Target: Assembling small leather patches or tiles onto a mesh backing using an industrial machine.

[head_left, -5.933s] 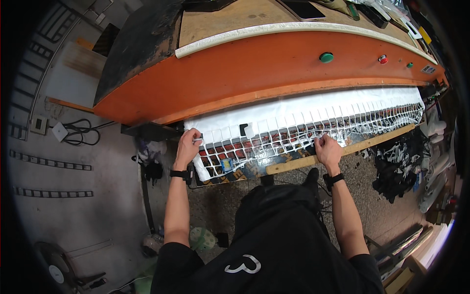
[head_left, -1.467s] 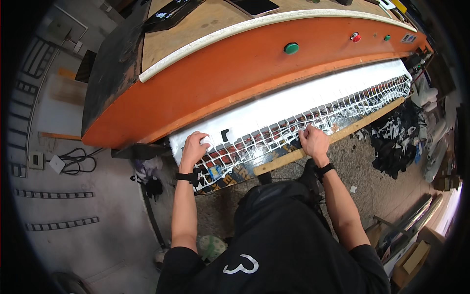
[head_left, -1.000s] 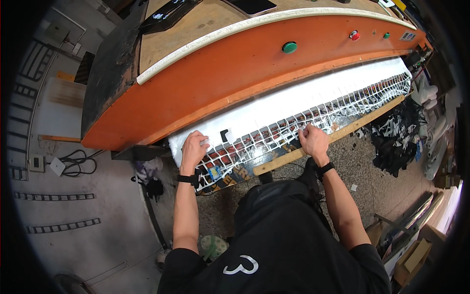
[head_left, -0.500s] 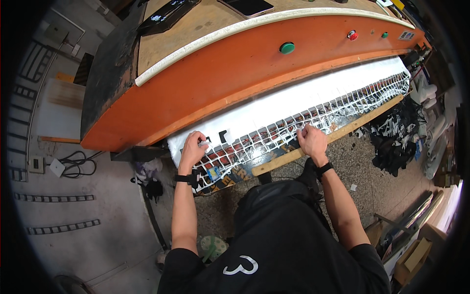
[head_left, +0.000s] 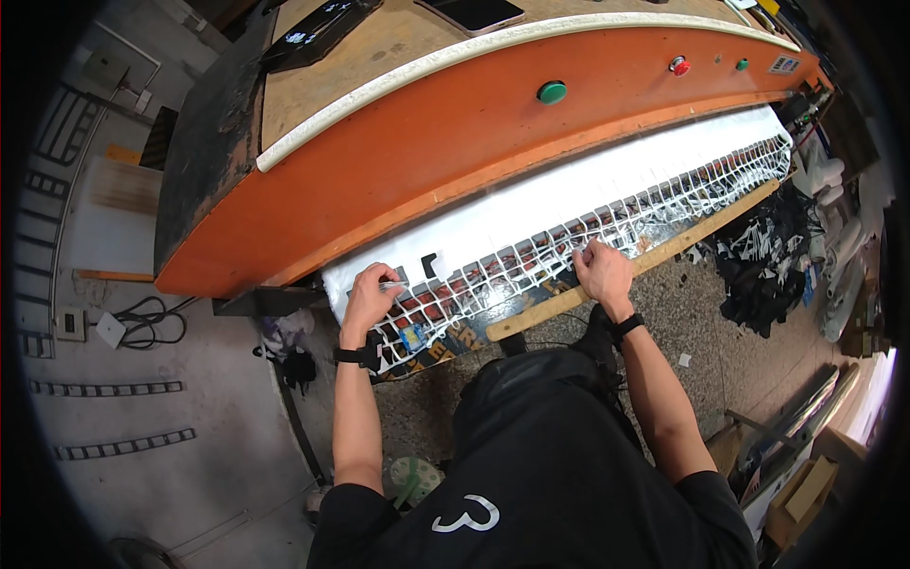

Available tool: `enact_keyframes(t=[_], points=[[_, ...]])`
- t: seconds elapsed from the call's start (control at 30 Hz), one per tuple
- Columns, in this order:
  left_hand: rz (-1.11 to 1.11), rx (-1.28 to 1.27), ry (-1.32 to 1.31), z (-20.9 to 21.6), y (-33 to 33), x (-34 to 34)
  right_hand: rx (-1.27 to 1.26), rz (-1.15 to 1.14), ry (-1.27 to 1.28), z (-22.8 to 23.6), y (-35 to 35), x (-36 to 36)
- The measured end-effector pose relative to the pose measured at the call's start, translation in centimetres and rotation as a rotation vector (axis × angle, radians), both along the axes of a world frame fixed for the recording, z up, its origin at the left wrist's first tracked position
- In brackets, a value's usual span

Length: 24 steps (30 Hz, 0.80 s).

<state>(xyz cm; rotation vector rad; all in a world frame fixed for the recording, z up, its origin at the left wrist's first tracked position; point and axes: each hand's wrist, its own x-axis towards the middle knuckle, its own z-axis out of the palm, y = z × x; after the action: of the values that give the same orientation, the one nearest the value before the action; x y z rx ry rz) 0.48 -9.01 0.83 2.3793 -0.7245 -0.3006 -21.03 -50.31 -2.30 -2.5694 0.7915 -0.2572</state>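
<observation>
A white sheet (head_left: 531, 213) lies across the bed under the orange machine. Along its near side runs a white lattice (head_left: 517, 270) of thin strips, over a dark, shiny surface. At the lattice's left end, my left hand (head_left: 372, 296) is pinched closed over the sheet; a small, pale piece shows at its fingertips, too small to name. My right hand (head_left: 605, 272) is closed at the near edge of the lattice, farther right, with the strips running to its curled fingers. A small black shape (head_left: 429, 265) sits on the white sheet right of my left hand.
Orange machine front (head_left: 427, 156) with green buttons (head_left: 552, 92) and a red button (head_left: 680, 65) rises beyond. A wooden bar (head_left: 635, 270) edges the bed's near side. Black and white scraps (head_left: 758, 261) pile at right. Two phone-like devices (head_left: 474, 13) rest on top.
My left hand has shifted slightly, its fingers tilting over the dark mark beside them, which is now largely covered. My right hand stays at the lattice edge.
</observation>
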Motion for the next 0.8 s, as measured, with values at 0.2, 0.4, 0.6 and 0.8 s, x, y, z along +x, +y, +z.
enact_keyframes(t=[0.2, 0.4, 0.6, 0.8], points=[[-0.047, 0.037, 0.187, 2.0, -3.0, 0.5, -0.019, -0.013, -0.002, -0.2, -0.1, 0.0], [-0.081, 0.083, 0.078, 0.6, -3.7, 0.8, -0.005, -0.007, 0.019, 0.0, 0.1, 0.0], [-0.04, 0.1, 0.055, 0.2, -3.7, 0.9, -0.021, -0.02, 0.002, -0.6, -0.1, -0.1], [-0.056, 0.102, -0.001, -0.6, -3.8, 1.0, -0.006, -0.011, 0.009, -0.1, -0.1, 0.0]])
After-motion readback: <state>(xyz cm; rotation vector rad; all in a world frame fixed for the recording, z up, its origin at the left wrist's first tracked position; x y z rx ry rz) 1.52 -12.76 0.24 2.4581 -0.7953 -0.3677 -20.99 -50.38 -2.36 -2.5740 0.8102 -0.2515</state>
